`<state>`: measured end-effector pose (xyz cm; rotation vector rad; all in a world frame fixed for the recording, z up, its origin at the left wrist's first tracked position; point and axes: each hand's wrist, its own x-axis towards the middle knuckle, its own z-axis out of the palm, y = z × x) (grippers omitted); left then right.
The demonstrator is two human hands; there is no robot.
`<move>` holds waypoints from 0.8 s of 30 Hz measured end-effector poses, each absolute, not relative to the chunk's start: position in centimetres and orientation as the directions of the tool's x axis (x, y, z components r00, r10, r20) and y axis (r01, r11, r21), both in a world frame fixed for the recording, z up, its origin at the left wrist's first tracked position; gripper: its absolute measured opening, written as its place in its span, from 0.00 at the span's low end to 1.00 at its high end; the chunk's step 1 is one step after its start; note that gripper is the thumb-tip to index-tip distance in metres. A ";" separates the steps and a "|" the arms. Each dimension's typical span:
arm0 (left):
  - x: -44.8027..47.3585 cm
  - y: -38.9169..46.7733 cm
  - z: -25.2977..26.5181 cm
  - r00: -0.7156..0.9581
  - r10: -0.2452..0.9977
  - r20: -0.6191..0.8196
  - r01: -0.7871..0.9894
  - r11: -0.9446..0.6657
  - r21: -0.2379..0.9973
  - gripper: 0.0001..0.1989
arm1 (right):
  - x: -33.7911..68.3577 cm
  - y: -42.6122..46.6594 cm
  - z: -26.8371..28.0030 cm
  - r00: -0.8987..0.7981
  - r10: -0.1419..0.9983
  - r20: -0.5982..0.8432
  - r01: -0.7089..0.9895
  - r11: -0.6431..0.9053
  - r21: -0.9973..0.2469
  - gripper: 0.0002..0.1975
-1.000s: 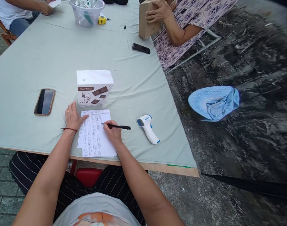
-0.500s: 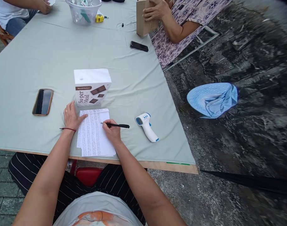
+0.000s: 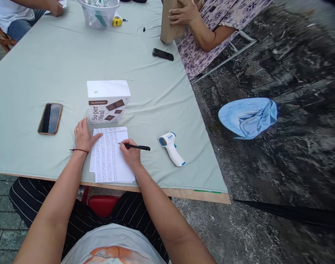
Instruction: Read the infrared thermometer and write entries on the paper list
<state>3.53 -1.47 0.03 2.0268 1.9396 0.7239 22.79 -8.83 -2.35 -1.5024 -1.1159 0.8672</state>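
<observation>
The paper (image 3: 108, 157) lies flat on the tabletop (image 3: 145, 95), close to the edge, with tiny writing on much of it. The right hand (image 3: 131, 154) is curled around a black pen (image 3: 141, 147) — its tip is at the paper. The left hand (image 3: 84, 135) is spread open and grips nothing — its thumb lies on the paper. A white box (image 3: 109, 101) stands just past it.

The white box (image 3: 108, 101) stands upright just beyond the paper (image 3: 109, 157) — it blocks a straight reach forward over it. Bare cloth (image 3: 73, 91) opens a lane between the white box and the phone (image 3: 50, 118), and a wider one runs diagonally forward on the right. Sideways, the pen (image 3: 139, 147) in the right hand (image 3: 131, 155) juts toward the thermometer (image 3: 171, 148) — only a narrow gap parts them.
</observation>
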 end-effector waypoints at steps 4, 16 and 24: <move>3.5 -1.4 0.0 -0.006 0.982 0.189 0.859 -0.092 0.503 0.48 | 22.8 -9.0 -2.2 0.346 0.938 0.000 0.164 -0.060 -0.985 0.05; 3.5 -1.5 0.1 0.000 0.983 0.184 0.846 -0.098 0.524 0.48 | 22.9 -9.0 -2.5 0.353 0.935 -0.021 0.181 -0.090 -0.979 0.05; 3.5 -1.5 0.1 -0.009 0.984 0.176 0.848 -0.085 0.523 0.49 | 23.5 -9.2 -2.3 0.338 0.932 0.132 0.300 0.027 -0.954 0.07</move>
